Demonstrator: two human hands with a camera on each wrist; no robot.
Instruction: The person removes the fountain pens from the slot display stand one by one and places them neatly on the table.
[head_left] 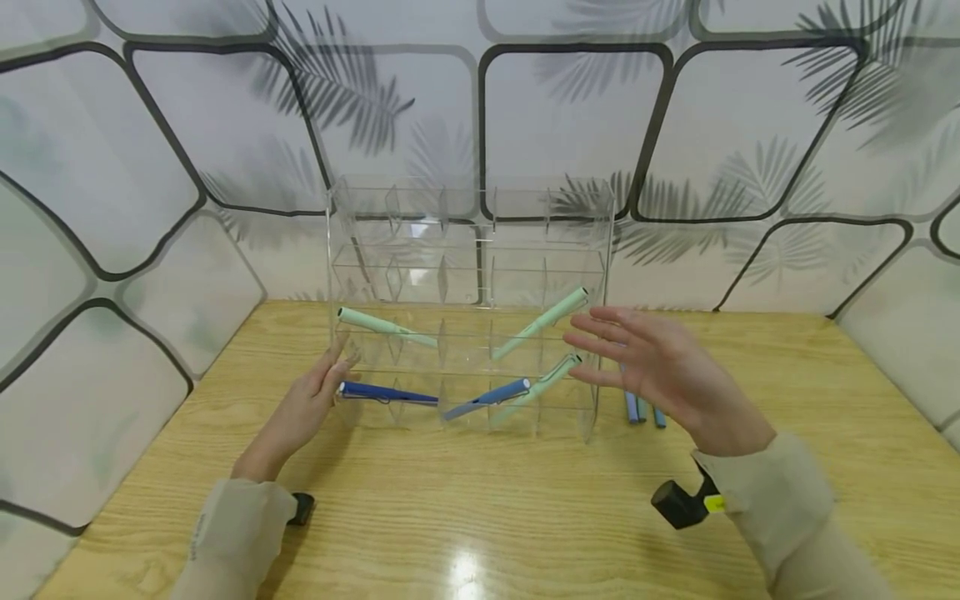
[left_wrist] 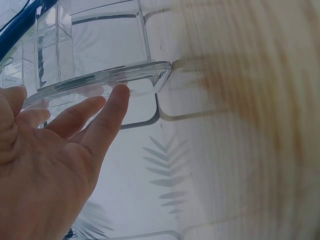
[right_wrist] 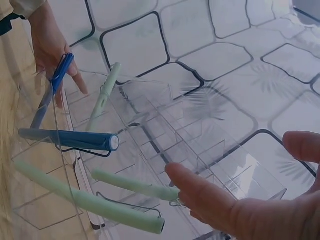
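A clear acrylic rack (head_left: pixel 467 367) with divided compartments stands on the table, pens lying tilted in its two lower rows. Two mint green pens (head_left: pixel 551 317) lean in the upper of these rows; a dark blue pen (head_left: pixel 390 392), another blue pen (head_left: pixel 491 397) and a third mint green pen (right_wrist: pixel 95 205) lie in the bottom one. My left hand (head_left: pixel 303 408) touches the rack's left side, its fingers (left_wrist: pixel 107 117) extended along the panel. My right hand (head_left: pixel 660 367) hovers by the right side, fingers spread and holding nothing; whether it touches the rack I cannot tell.
Several blue and green pens (head_left: pixel 632 407) lie on the wooden table (head_left: pixel 420 508) right of the rack, partly hidden by my right hand. A patterned backdrop (head_left: pixel 577 125) rises behind the rack and along both sides. Black devices (head_left: pixel 678 504) are strapped at my wrists.
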